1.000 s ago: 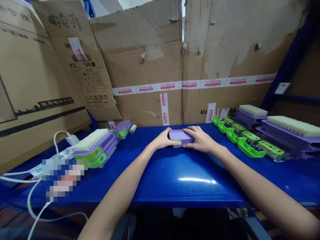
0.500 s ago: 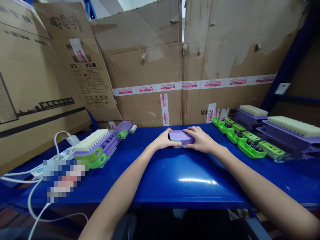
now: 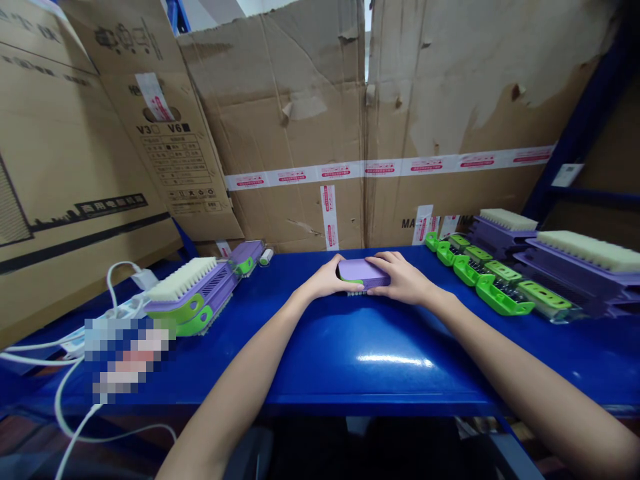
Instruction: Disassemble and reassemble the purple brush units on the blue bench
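Between my two hands, over the middle of the blue table, is a purple brush point(image 3: 364, 269) with a green end piece and pale bristles just showing underneath. My left hand point(image 3: 327, 279) grips its left, green end, thumb along the near side. On the right end, my right hand point(image 3: 400, 279) has its fingers over the top and its thumb on the near side. The brush is held level, top face up; its underside is mostly hidden, and I cannot tell whether the bristles touch the table.
Stacked purple and green brushes point(image 3: 193, 297) lie at left, with another purple brush point(image 3: 246, 257) behind. Right stand bright green end pieces point(image 3: 503, 297), yellow-green parts point(image 3: 543, 297) and purple bodies with cream bristles point(image 3: 590, 250). White cables and a power strip point(image 3: 123, 310) lie left; cardboard point(image 3: 300, 133) walls the back.
Both hands keep the same grip on the brush, which stays in place. Only the camera view has shifted very slightly.
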Available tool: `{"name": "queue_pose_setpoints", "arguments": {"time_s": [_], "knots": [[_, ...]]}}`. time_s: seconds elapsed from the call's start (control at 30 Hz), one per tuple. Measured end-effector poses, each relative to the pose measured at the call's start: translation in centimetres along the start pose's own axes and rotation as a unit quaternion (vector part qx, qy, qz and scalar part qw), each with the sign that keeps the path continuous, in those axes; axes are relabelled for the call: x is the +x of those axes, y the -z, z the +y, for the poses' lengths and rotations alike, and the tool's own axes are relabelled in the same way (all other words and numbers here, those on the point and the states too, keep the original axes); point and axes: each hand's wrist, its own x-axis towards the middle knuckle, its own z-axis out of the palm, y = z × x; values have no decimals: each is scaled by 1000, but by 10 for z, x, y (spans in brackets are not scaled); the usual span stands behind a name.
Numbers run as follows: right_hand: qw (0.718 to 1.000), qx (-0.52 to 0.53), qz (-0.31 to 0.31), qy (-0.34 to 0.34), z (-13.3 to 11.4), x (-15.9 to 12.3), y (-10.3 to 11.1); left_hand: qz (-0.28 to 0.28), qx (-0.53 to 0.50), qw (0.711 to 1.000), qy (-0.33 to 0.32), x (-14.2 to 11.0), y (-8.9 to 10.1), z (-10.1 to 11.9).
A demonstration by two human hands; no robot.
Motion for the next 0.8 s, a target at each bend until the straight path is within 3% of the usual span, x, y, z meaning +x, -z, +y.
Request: {"name": "queue_pose_setpoints", "arguments": {"time_s": [0.8], "knots": [[1000, -1, -9, -7, -2, 0, 2, -2, 23, 1000, 3, -1, 0, 1]]}}
